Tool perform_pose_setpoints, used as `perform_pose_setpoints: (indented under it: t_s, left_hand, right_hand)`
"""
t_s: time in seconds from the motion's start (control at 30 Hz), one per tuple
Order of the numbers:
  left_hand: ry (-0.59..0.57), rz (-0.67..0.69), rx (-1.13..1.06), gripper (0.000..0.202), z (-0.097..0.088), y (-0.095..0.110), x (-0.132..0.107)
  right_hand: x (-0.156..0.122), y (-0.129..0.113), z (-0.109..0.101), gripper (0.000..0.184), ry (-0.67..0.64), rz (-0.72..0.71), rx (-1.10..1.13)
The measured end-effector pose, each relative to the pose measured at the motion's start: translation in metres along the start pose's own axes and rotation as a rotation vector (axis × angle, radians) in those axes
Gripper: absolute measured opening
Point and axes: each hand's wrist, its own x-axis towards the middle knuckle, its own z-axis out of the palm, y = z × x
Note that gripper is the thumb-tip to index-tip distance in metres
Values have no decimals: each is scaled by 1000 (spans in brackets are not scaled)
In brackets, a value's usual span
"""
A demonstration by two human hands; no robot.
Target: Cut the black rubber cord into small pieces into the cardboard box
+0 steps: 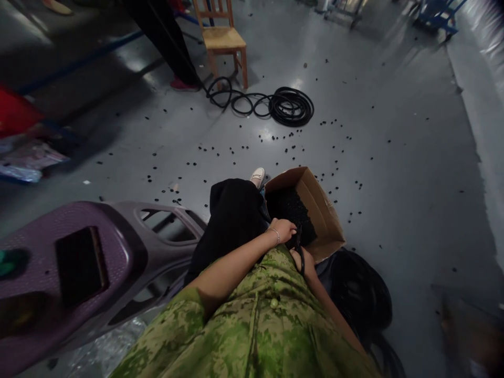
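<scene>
Black hand tool with a looped handle (pixel 298 242), one: held in the right grip (pixel 309 262), which is closed about the handle. Long axis laid fore and aft; loop set nearest the green camouflage shirt (pixel 252 320), tip pointed away from the wearer, towards the box. Left grip (pixel 281 229): placed just ahead and left of the right grip, fingers drawn together beside the tip; whether anything is pinched there cannot be told.

Open brown cardboard box (pixel 321 210), one: located ahead of the right grip, part filled with small black pieces (pixel 287 207). Edges: box wall raised to the right of the tool; near edge partly hidden by the hands. Room: left open above the heap; grey floor (pixel 413 173) spread beyond the box.

Purple plastic stool (pixel 79 216): well left of both grips. Coiled black hose (pixel 297 116): far ahead of them.
</scene>
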Motion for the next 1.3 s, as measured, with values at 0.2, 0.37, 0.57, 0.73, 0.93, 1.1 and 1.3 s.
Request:
perform_pose_setpoints:
  t_s: [0.2, 0.37, 0.57, 0.73, 0.93, 1.1, 1.3]
  left_hand:
    - [-58, -35, -50, 28, -4, 0, 3]
    - [-72, -65, -64, 29, -5, -3, 8]
    - [-80, -79, -41, 30, -6, -4, 10]
    - [-60, -75, -30, 30, -5, -3, 10]
    - [-26, -63, 6, 33, -1, -3, 10]
    - [10, -76, 43, 33, 1, -3, 10]
    - [2, -67, 7, 30, 0, -4, 10]
  right_hand:
    - [1, 1, 5, 33, 26, -2, 24]
    - [5, 1, 10, 32, 42, 19, -106]
    - [12, 8, 16, 27, 76, 35, -193]
    - [16, 12, 18, 26, 98, -24, -166]
    - [19, 13, 22, 25, 126, -25, -137]
    - [18, 12, 23, 27, 147, -9, -89]
    - [9, 8, 12, 31, 77, -6, 79]
